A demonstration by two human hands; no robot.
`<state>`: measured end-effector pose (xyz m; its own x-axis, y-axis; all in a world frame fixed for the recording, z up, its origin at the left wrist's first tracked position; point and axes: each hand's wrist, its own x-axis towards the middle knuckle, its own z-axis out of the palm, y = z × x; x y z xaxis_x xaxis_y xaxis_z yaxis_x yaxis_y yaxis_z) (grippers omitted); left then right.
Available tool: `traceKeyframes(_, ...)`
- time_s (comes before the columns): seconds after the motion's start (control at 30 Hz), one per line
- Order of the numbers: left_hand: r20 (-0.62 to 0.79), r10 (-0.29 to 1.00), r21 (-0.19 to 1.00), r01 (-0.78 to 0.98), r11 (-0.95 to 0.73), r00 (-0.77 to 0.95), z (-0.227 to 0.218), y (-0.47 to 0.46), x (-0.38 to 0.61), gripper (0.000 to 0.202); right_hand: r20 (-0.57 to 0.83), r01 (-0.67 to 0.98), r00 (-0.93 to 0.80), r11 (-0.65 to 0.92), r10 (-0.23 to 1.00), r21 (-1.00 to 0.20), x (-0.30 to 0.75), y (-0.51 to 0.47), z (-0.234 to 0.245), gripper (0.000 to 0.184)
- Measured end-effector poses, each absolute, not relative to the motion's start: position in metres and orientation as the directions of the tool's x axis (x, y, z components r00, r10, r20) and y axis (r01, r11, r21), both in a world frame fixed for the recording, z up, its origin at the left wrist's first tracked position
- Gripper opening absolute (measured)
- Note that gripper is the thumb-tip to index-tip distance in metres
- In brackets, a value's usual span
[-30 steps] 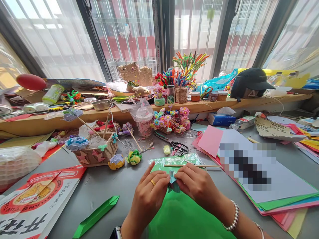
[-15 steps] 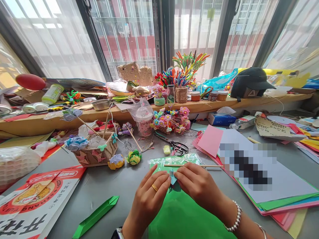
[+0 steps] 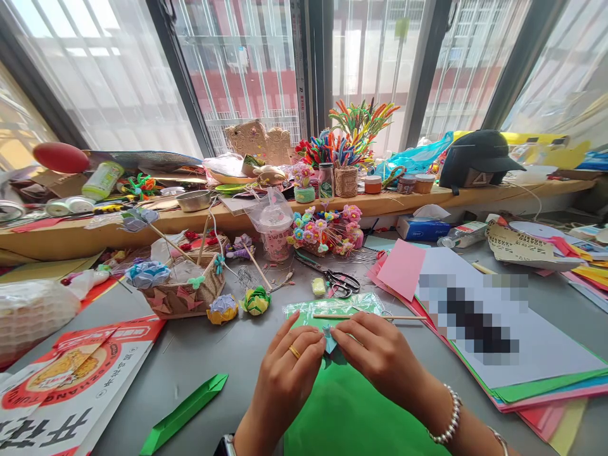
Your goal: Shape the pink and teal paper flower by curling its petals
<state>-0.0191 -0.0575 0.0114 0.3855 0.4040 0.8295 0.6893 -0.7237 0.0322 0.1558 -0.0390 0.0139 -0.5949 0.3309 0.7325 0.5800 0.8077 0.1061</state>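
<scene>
Between my fingertips is a small light-blue folded paper piece [image 3: 329, 341], pinched from both sides above a green sheet in clear film [image 3: 351, 405]. My left hand [image 3: 289, 370], with a gold ring, grips its left side. My right hand [image 3: 380, 351], with a beaded bracelet at the wrist, grips its right side. Just beyond the fingers a thin wooden stick [image 3: 361, 316] lies across the sheet. Black-handled scissors [image 3: 339, 282] and a small yellow block [image 3: 318, 287] lie farther back. To the left rests a folded green paper strip [image 3: 185, 411].
Coloured paper sheets [image 3: 503, 323] are stacked on the right. At back left stands a cardboard basket [image 3: 180, 294] beside a green-and-yellow paper flower [image 3: 256, 301]. A lidded cup [image 3: 275, 231] and fuzzy flowers [image 3: 327, 231] stand before the cluttered wooden ledge [image 3: 237, 212]. A printed paper bag [image 3: 61, 386] lies left.
My fingers have shifted slightly on the light-blue paper, and its top looks a little more spread. Both hands stay in nearly the same place.
</scene>
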Motion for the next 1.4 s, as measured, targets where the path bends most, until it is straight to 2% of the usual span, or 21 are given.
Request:
traceKeyframes(0.1,0.779,0.483,0.157,0.622,-0.767,0.399,0.016,-0.058,-0.025,0.008,0.718,0.563,-0.602,0.823,0.349,0.071,0.158,-0.037,0.015,0.020)
traceKeyframes(0.2,0.718,0.623,0.419,0.522,-0.743,0.312,0.019,-0.058,-0.032,0.009,0.693,0.525,-0.608,0.851,0.388,-0.016,0.160,-0.034,0.017,0.018)
traceKeyframes(0.27,0.624,0.745,0.630,0.415,-0.657,0.233,0.018,-0.057,-0.034,0.017,0.675,0.488,-0.617,0.870,0.405,-0.077,0.161,-0.034,0.019,0.017)
traceKeyframes(0.33,0.481,0.847,0.801,0.279,-0.529,0.227,0.017,-0.055,-0.034,0.021,0.655,0.453,-0.633,0.883,0.414,-0.121,0.161,-0.034,0.020,0.015)
traceKeyframes(0.43,0.319,0.911,0.918,0.152,-0.365,0.260,0.015,-0.052,-0.032,0.020,0.616,0.422,-0.660,0.891,0.430,-0.170,0.160,-0.036,0.019,0.011)
traceKeyframes(0.67,0.167,0.951,0.980,0.062,-0.189,0.260,0.012,-0.047,-0.027,0.020,0.563,0.417,-0.656,0.863,0.503,-0.286,0.159,-0.038,0.019,0.010)
traceKeyframes(0.8,0.038,0.961,0.999,-0.036,-0.030,0.273,0.006,-0.046,-0.026,0.019,0.610,0.421,-0.619,0.865,0.494,-0.273,0.159,-0.037,0.018,0.006)
traceKeyframes(1.0,-0.087,0.968,0.995,-0.034,0.097,0.237,0.009,-0.046,-0.022,0.019,0.661,0.355,-0.606,0.894,0.443,-0.274,0.158,-0.037,0.018,0.013)
traceKeyframes(1.2,-0.075,0.984,0.993,-0.073,0.088,0.163,0.012,-0.047,-0.020,0.022,0.663,0.349,-0.596,0.890,0.453,-0.295,0.160,-0.037,0.020,0.013)
traceKeyframes(1.4,0.028,0.991,0.998,-0.053,-0.021,0.133,0.006,-0.048,-0.020,0.018,0.655,0.375,-0.563,0.862,0.503,-0.340,0.162,-0.035,0.021,0.011)
